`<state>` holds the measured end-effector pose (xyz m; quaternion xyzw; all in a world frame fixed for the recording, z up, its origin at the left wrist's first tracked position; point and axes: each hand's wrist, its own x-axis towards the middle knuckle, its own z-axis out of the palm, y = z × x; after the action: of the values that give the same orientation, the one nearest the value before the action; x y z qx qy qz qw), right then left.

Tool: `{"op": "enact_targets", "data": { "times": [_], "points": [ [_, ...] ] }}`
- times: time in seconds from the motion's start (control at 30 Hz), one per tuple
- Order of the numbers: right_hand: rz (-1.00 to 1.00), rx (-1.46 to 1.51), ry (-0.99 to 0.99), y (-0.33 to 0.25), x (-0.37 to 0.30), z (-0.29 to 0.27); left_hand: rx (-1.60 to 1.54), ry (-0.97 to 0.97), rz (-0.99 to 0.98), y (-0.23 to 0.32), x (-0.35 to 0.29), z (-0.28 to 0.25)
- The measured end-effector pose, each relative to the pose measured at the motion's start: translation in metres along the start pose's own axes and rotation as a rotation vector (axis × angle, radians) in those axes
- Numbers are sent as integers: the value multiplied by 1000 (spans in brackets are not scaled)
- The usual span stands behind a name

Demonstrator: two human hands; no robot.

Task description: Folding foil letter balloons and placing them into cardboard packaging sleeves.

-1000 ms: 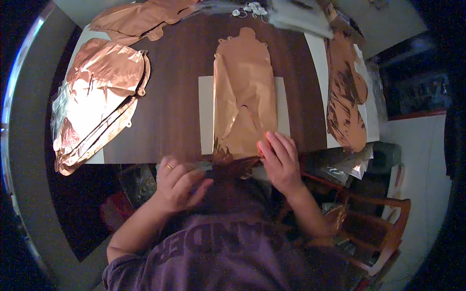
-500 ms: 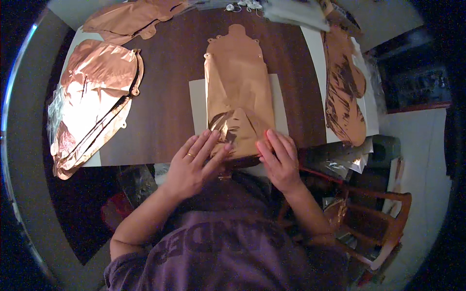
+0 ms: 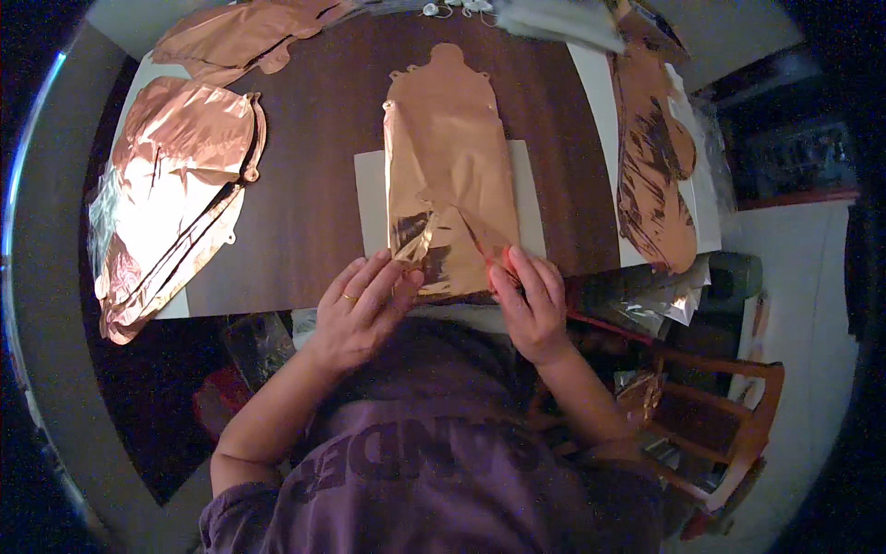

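Observation:
A flat rose-gold foil balloon (image 3: 452, 138) lies lengthwise in front of me, its rounded tab pointing away and small loops along its far edges. Its near end is creased and partly lifted between my hands. My left hand (image 3: 365, 300), with a ring on one finger, is closed on the foil at the near left corner. Opposite it, my right hand (image 3: 531, 295) pinches the near right part between thumb and fingers. A reddish glow shows at those fingertips. Beneath the balloon, a pale rectangular sheet (image 3: 371, 203) shows on both sides.
More rose-gold foil balloons lie at the left (image 3: 185, 138), the far left (image 3: 231, 42) and the right (image 3: 655, 166) of the dark wooden table (image 3: 305, 185). Clear plastic packaging (image 3: 558, 23) and small white items (image 3: 457, 9) are at the far edge. A wooden chair (image 3: 729, 415) stands at right.
The foil's near end has been raised and folded differently between my hands. My left hand has shifted slightly left; the right hand stays at nearly the same place.

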<state>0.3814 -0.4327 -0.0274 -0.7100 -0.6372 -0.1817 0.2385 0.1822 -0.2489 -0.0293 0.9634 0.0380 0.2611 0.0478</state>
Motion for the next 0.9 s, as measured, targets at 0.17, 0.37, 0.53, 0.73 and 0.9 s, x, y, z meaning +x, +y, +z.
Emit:
{"op": "enact_targets", "data": {
  "times": [0.17,0.37,0.53,0.73,0.9],
  "points": [
    [6,1,-3,0,4,0,14,50,-23,1,4,-3],
    [-5,-41,-32,2,6,0,16,57,-17,-1,5,-2],
    [-29,-72,-37,5,6,-1,11,36,-35,0,7,-7],
    [-102,-50,-43,8,-1,-7,-9,-2,-4,0,-8,-12],
    [-66,-59,-22,5,0,-6,75,98,11,0,-5,-9]
  ]
}}
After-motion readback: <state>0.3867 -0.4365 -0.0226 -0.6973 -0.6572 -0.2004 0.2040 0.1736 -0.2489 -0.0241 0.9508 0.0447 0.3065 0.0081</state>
